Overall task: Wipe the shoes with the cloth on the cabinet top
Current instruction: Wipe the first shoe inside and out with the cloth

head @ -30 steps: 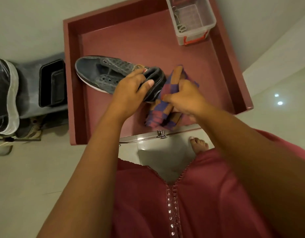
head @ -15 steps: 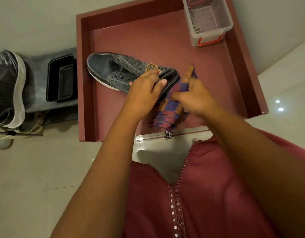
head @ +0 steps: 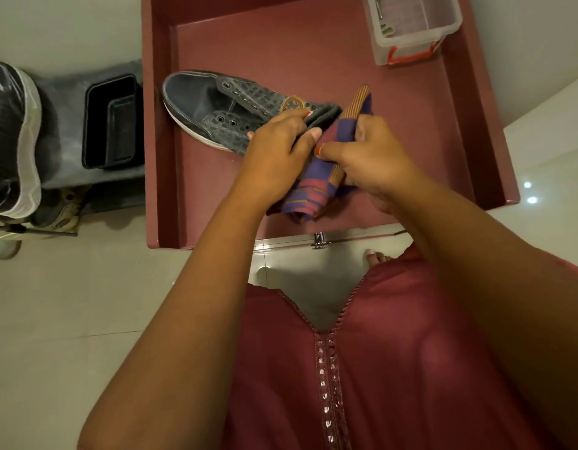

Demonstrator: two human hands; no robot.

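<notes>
A dark grey lace-up shoe with a white sole lies on the maroon cabinet top, toe pointing left. My left hand grips its heel end, thumb over the collar. A checked purple, maroon and orange cloth is bunched against the heel. My right hand holds that cloth, fingers curled round it, pressing it to the back of the shoe. The heel itself is hidden behind both hands and the cloth.
A clear plastic box with red clips stands at the cabinet top's back right corner. Raised rims edge the top. To the left, lower down, sit a black tray and a grey-and-white shoe. A metal handle shows below the front edge.
My right hand with the cloth has slid up along the shoe's heel, closer to my left hand. The left hand keeps its hold. The camera view has shifted, so the cabinet sits further right.
</notes>
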